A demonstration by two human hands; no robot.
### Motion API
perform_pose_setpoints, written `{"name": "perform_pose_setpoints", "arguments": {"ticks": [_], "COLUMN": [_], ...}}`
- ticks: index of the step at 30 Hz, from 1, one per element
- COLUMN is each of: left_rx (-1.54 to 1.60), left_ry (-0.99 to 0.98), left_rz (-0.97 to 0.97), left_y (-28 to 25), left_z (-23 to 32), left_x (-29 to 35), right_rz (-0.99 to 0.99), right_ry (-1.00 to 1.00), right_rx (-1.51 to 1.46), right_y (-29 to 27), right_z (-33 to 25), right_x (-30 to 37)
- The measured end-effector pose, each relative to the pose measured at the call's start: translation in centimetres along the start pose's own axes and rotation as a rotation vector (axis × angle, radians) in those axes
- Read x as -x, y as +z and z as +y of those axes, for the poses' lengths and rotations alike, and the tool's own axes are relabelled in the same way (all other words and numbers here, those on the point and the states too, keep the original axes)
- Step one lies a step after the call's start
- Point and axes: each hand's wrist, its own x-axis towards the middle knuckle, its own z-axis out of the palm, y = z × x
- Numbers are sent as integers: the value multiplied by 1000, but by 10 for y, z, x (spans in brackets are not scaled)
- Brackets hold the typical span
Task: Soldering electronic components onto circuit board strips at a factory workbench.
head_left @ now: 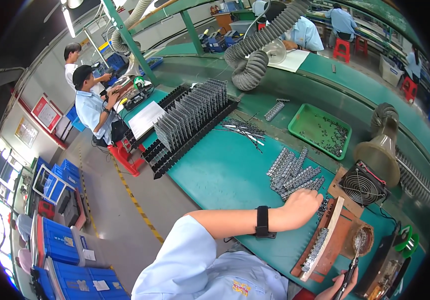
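Observation:
My right hand [336,289], at the lower right edge, grips a soldering iron [348,275]. The iron's tip reaches into a small round brown cup [369,231] with shiny material inside. Curled fingers close my left hand [301,206] over small dark parts at the upper end of a long wooden fixture [328,239]; what they hold, if anything, is hidden. A row of small metallic components [315,247] sits along that fixture. Just beyond the left hand lies a pile of grey component strips [291,172].
A green tray [306,123] of loose parts stands beyond the pile. A small fan [361,186] and fume duct [382,150] flank the fixture. Circuit boards [195,112] stand upright in a black rack [190,161] at the far left. A solder spool [407,240] is at right. Co-workers [92,107] sit farther off.

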Motion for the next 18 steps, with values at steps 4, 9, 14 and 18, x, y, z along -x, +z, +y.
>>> {"name": "perform_pose_setpoints", "arguments": {"ticks": [4,9,14,18], "left_rx": [148,313,526,712], "left_ry": [-28,12,-1,-70], "left_rz": [-50,4,-43,-98], "left_y": [-17,-27,-34,-32], "left_z": [8,12,16,19], "left_x": [5,21,40,55], "right_rz": [-4,1,-6,28], "right_ry": [-14,-38,22,-43], "right_rx": [20,30,59,78], "right_y": [-2,2,-1,3], "right_z": [1,-5,-7,-16], "right_x": [1,0,1,1]}}
